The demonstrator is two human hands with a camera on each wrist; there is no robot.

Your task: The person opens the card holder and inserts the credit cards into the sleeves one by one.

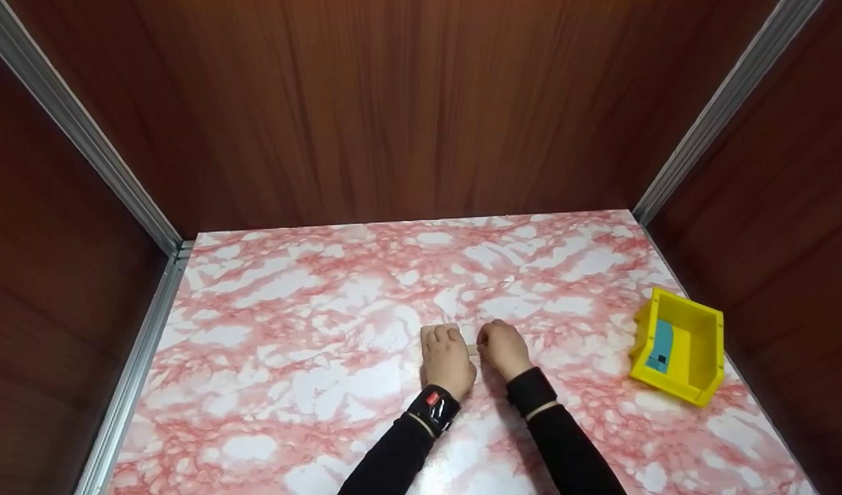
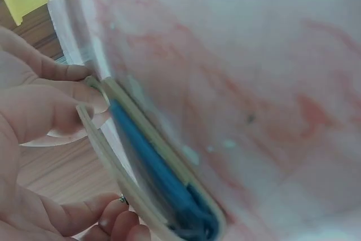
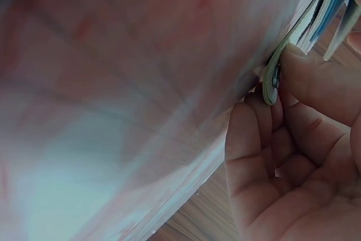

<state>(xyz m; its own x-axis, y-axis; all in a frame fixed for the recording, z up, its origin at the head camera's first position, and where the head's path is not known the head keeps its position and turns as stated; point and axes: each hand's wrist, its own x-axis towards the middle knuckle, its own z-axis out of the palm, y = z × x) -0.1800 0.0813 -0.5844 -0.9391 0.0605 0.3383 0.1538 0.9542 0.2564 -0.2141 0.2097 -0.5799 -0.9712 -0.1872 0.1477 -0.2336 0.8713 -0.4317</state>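
A beige card wallet (image 1: 430,331) with blue inner sleeves (image 2: 152,159) lies on the marbled tabletop in front of the person. Its cover stands partly apart from the sleeves in the left wrist view. The left hand (image 1: 449,361) holds the wallet, fingers over its top in the head view. To its right, the right hand (image 1: 504,349) pinches the wallet's strap (image 3: 269,86) between thumb and fingers. A metal snap (image 3: 276,76) shows on the strap end, and a small snap stud (image 2: 122,198) on the cover. Part of the wallet is hidden under the left hand.
A yellow bin (image 1: 706,357) with a blue label inside stands at the right of the red-and-white marbled tabletop (image 1: 290,385). Dark wood panels (image 1: 407,110) enclose the back and sides, with metal rails (image 1: 128,412) at the corners.
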